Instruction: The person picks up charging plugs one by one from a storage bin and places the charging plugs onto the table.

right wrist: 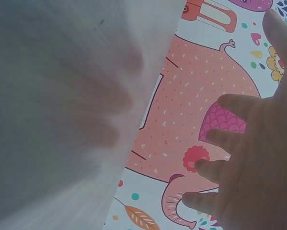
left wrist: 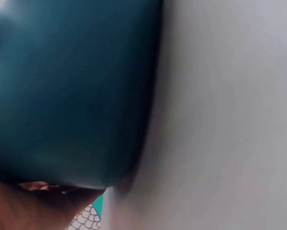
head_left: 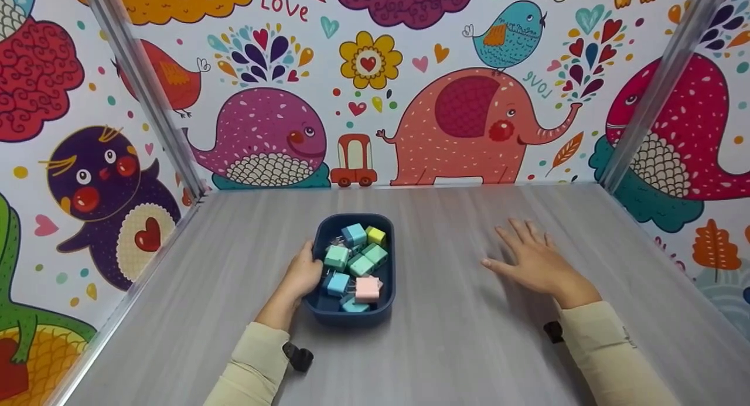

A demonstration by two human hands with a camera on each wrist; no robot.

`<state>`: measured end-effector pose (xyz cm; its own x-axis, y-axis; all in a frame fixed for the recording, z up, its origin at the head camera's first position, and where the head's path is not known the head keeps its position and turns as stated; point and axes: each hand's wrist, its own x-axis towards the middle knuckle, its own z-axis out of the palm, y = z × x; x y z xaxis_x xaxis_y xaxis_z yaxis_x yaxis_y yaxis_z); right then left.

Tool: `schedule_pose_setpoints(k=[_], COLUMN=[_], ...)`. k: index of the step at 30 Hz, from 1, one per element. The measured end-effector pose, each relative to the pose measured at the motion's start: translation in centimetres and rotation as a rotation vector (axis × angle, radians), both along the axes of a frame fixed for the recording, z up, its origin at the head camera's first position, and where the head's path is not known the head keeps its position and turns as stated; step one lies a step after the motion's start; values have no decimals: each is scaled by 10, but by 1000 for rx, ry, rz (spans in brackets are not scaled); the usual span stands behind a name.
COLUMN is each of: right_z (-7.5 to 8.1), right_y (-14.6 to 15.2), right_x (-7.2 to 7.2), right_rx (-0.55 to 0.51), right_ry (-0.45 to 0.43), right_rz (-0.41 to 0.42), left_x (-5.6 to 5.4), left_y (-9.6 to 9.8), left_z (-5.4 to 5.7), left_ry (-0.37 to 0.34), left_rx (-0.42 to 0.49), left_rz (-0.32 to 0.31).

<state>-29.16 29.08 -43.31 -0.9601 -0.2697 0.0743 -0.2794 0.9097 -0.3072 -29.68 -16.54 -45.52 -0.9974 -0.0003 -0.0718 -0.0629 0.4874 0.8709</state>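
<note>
My left hand (head_left: 303, 272) grips the box (head_left: 350, 319) beside it; my right hand (head_left: 532, 262) spreads empty. One-handed tilting could spill chargers (head_left: 361, 265).

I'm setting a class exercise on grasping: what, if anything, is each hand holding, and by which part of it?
The left hand holds the dark blue bin by its left long side. The right hand, fingers spread, holds nothing.
</note>
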Motion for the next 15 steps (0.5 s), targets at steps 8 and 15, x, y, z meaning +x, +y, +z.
schedule_pose_setpoints(k=[8,15], right_z=[1,2], right_y=[1,-3], right_x=[0,1], right_rx=[2,5], right_ry=[5,19], right_rz=[6,12], left_x=[3,4], left_y=[3,11], left_z=[2,0], left_ry=[13,40], left_rx=[-97,-150], left_rz=[-35,-6])
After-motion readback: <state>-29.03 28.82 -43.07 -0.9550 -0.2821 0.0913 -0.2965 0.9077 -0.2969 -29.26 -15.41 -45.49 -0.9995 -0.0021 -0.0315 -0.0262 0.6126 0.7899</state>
